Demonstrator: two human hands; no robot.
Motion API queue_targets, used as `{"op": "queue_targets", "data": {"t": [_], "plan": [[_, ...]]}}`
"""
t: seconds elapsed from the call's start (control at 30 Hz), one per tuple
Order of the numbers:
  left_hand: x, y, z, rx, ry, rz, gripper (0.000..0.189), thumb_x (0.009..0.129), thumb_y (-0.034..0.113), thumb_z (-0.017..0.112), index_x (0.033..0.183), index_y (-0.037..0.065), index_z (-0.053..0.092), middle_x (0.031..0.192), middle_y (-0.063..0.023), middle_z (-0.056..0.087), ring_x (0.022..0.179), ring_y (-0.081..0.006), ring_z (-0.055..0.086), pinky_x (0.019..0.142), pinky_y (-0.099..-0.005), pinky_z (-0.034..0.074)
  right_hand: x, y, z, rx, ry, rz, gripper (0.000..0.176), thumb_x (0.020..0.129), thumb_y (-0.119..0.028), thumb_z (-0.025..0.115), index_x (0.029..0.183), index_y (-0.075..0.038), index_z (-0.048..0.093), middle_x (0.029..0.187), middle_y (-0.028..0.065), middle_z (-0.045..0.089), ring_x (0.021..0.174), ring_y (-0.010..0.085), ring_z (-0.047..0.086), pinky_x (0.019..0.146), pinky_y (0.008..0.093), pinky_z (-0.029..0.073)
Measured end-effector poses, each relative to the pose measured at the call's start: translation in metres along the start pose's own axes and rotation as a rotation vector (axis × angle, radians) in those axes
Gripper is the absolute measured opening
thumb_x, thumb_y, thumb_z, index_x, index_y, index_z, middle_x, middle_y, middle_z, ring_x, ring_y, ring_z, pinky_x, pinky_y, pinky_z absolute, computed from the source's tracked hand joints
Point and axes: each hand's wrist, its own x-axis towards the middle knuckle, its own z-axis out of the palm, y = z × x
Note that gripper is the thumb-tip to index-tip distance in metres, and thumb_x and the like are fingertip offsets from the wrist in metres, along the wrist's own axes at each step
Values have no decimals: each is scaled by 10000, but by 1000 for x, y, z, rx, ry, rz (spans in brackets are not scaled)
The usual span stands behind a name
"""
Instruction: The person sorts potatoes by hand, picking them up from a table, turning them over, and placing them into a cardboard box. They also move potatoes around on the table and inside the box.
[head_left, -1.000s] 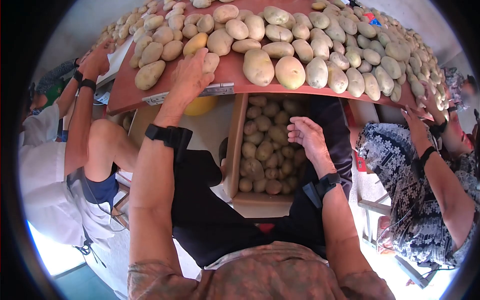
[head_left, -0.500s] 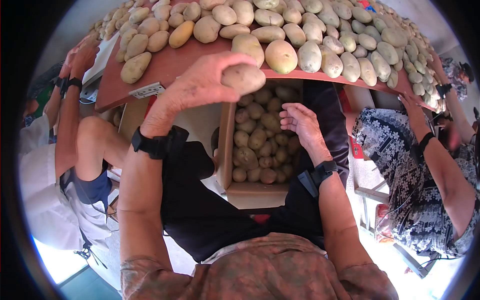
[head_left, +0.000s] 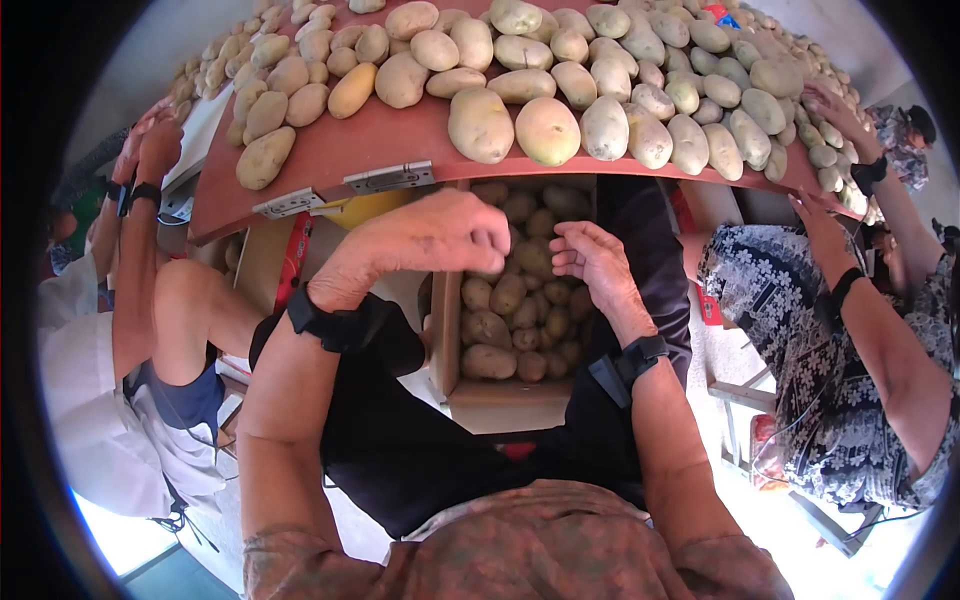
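Note:
My left hand is over the left edge of the cardboard box, palm down. Its fingers are loosely bent and slightly blurred, with no potato visible in them. My right hand hovers above the box's right side, its fingers half curled and a little apart, holding nothing. Inside the box lie several potatoes, with an elongated one at the near left corner. Many more potatoes cover the red table beyond, among them a yellowish one and a rounder one near the edge.
Metal hinges are fixed along the table's front edge. A person in white is at the left, and a person in patterned clothing sits at the right with a hand at the table edge. A yellow round object shows under the table.
My left hand has come down and no longer shows the potato it held. An elongated potato now lies at the box's near left corner. The view has shifted slightly.

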Motion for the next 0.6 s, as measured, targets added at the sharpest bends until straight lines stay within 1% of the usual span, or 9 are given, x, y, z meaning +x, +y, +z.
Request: {"op": "queue_targets", "data": {"t": [0.03, 0.07, 0.17, 0.33, 0.4, 0.47, 0.53, 0.57, 0.6], "plan": [[0, -7, -2, -23, 187, 100, 314, 848, 273, 658, 990, -6, 684, 811, -115, 704, 747, -236, 666, 713, -334, 514, 0, -1, 1, -8, 5, 11, 230, 985, -181, 565, 1121, -14, 647, 921, 74, 675, 759, 135, 642, 708, 299, 561], [1, -9, -4, -18, 192, 101, 314, 848, 273, 658, 990, -6, 684, 811, -115, 704, 747, -236, 666, 713, -334, 514, -1, -1, 1, -17, 9, 22, 231, 985, -183, 569, 1123, -14, 646, 921, 75, 673, 760, 137, 641, 710, 301, 559], [6, -15, -11, -239, 551, 59, 247, 867, 179, 642, 1014, -14, 686, 816, -105, 701, 767, -150, 652, 704, -301, 506, 2, 0, 0, -17, 5, 33, 238, 984, -190, 573, 1127, -14, 647, 921, 78, 674, 758, 139, 640, 704, 301, 559], [11, -13, -16, -232, 716, 8, 187, 887, 128, 640, 1025, 7, 677, 799, -6, 641, 759, -66, 587, 676, -242, 482, 1, -1, 0, -42, -5, 66, 259, 991, -219, 578, 1132, -12, 645, 914, 79, 673, 751, 140, 637, 691, 293, 554], [13, -9, -15, -168, 953, 31, 173, 879, 127, 661, 1011, 17, 684, 761, -3, 633, 739, -60, 583, 677, -250, 489, 0, -2, 2, -45, -11, 68, 261, 992, -221, 576, 1131, -11, 646, 912, 77, 672, 747, 138, 635, 698, 288, 550], [17, -5, -19, -179, 999, -12, 203, 873, 119, 673, 1055, 29, 678, 837, -35, 649, 786, -77, 589, 712, -253, 497, -1, -3, 3, -51, -13, 58, 260, 994, -218, 572, 1130, -9, 645, 909, 74, 671, 745, 137, 634, 706, 286, 549], [24, -8, -20, -26, 1110, 22, 336, 844, 176, 710, 1144, 37, 649, 992, -103, 658, 927, -172, 628, 816, -335, 516, -2, -3, 3, -53, -11, 68, 257, 997, -215, 568, 1128, -8, 645, 907, 72, 670, 746, 136, 635, 705, 288, 550], [27, -9, -19, -21, 1114, 29, 336, 844, 176, 710, 1144, 37, 649, 992, -103, 658, 927, -172, 628, 816, -335, 516, -3, -3, 2, -56, -9, 71, 250, 998, -208, 566, 1124, -8, 646, 904, 72, 670, 742, 135, 637, 698, 287, 552], [28, -5, -18, 156, 1001, -17, 457, 813, 224, 743, 1215, 56, 607, 1122, -146, 608, 1033, -247, 599, 876, -387, 503, -2, -2, 2, -57, -11, 61, 250, 998, -208, 566, 1124, -8, 646, 904, 72, 670, 742, 135, 637, 698, 287, 552]]}}
